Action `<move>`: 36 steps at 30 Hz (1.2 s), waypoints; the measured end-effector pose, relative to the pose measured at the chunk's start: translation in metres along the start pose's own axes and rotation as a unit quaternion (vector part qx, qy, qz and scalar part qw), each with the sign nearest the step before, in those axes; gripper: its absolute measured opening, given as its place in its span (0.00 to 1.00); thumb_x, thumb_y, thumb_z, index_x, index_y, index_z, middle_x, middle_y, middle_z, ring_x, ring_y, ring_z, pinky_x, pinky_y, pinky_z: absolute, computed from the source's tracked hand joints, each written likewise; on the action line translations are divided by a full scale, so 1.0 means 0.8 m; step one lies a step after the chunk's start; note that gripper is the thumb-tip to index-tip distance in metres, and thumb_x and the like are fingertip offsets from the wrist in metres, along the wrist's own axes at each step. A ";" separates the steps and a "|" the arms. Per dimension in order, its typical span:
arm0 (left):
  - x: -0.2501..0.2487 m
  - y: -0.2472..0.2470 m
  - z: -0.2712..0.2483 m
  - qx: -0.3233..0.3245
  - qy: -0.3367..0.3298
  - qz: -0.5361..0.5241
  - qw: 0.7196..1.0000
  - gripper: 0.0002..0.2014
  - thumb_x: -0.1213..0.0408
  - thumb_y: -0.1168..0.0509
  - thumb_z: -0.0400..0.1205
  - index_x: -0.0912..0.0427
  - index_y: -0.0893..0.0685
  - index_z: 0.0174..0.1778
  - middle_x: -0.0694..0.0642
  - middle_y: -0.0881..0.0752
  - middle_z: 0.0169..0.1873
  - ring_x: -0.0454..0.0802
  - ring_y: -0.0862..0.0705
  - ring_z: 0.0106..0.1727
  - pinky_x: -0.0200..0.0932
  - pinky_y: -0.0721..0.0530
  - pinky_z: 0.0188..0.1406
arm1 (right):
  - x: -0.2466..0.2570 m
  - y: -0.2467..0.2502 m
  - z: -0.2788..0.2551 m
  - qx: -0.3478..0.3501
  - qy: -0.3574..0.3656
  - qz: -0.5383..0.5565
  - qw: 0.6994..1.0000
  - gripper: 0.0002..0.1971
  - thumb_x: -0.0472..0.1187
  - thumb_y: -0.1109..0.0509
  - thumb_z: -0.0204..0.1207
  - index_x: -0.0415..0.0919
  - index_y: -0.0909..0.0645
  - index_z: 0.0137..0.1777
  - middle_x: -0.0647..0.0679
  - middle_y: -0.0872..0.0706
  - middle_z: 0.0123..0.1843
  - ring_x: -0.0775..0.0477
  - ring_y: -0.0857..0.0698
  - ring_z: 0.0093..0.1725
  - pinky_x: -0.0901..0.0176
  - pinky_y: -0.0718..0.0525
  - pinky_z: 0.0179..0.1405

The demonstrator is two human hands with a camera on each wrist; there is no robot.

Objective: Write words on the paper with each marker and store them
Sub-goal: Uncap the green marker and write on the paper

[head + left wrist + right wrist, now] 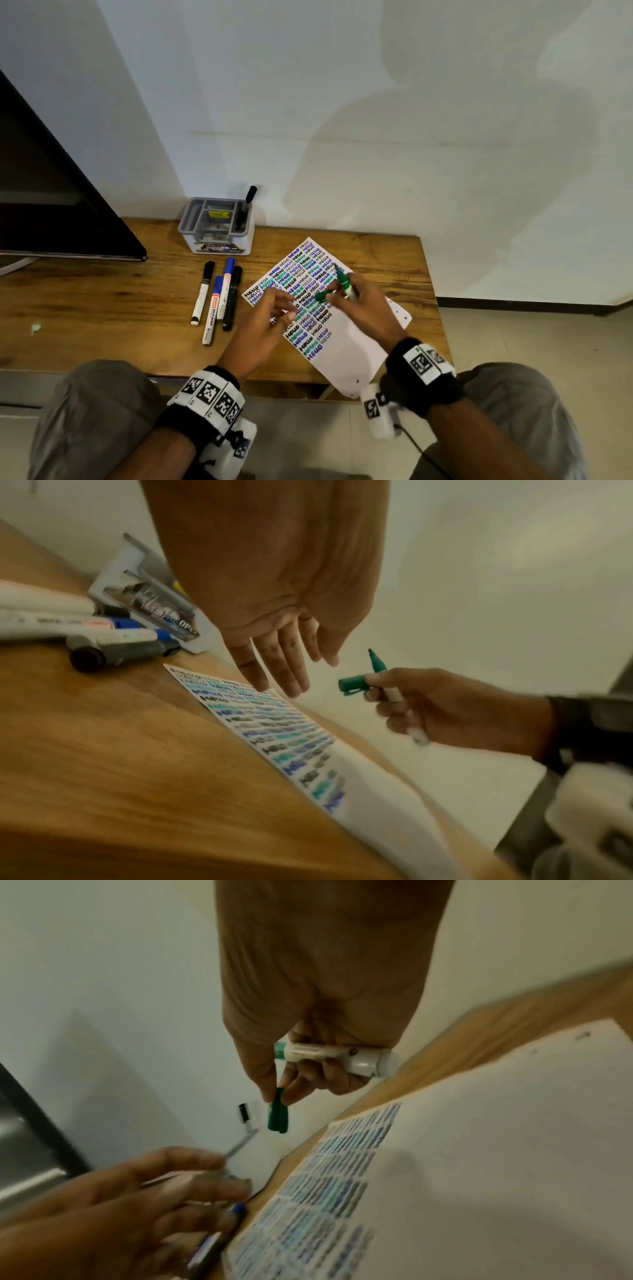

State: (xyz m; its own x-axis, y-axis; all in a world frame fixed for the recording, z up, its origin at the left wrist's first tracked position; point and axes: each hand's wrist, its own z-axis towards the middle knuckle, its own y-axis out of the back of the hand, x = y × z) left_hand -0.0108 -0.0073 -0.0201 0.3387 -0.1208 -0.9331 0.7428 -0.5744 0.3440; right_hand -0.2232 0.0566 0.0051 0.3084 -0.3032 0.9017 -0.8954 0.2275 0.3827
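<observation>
A white paper (346, 353) filled with rows of "HELLO" lies on the wooden table (102, 308). My right hand (337, 297) hovers over the sheet and grips an uncapped green marker (346, 285), tip pointing away from me. Its thumb and forefinger also pinch the green cap (323, 295). The right wrist view shows the marker's white barrel (329, 1056) across the curled fingers and the cap (278, 1118) hanging below. My left hand (289, 310) floats just left of it above the paper, fingers relaxed and holding nothing, as in the left wrist view (284, 669).
Several capped markers (219, 301), black and blue, lie side by side left of the paper. A grey organizer (191, 219) stands at the back against the wall with one black marker (247, 205) upright in it. A dark screen (51, 205) sits far left.
</observation>
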 end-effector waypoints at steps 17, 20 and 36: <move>0.100 -0.015 0.012 0.028 -0.147 0.450 0.880 0.24 0.47 0.51 0.88 0.47 0.27 0.78 0.50 0.29 0.82 0.49 0.33 0.83 0.54 0.42 0.82 | -0.046 0.094 0.109 -0.058 -0.071 -0.300 0.950 0.09 0.46 0.27 0.78 0.43 0.24 0.47 0.44 0.15 0.45 0.43 0.18 0.41 0.57 0.28 0.30; 0.102 -0.016 0.011 0.024 -0.154 0.447 0.881 0.24 0.47 0.52 0.88 0.48 0.27 0.79 0.50 0.30 0.83 0.50 0.34 0.84 0.55 0.42 0.82 | -0.031 0.115 0.099 -0.115 -0.075 -0.197 0.971 0.15 0.47 0.36 0.85 0.34 0.21 0.45 0.46 0.19 0.39 0.44 0.21 0.39 0.56 0.28 0.33; 0.104 -0.021 0.011 0.105 -0.249 0.488 0.830 0.23 0.49 0.48 0.89 0.45 0.32 0.82 0.51 0.37 0.86 0.48 0.39 0.86 0.56 0.47 0.84 | -0.036 0.058 -0.022 0.135 -0.011 0.442 0.887 0.21 0.22 0.38 0.81 0.36 0.21 0.71 0.37 0.15 0.54 0.42 0.13 0.52 0.48 0.12 0.59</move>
State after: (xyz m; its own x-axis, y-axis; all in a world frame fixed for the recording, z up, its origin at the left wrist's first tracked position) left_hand -0.0006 -0.0148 -0.1045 0.4006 -0.9011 -0.1662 0.1194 -0.1285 0.9845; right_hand -0.2679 0.0919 0.0004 -0.5555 -0.1355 0.8204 -0.8296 0.1573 -0.5358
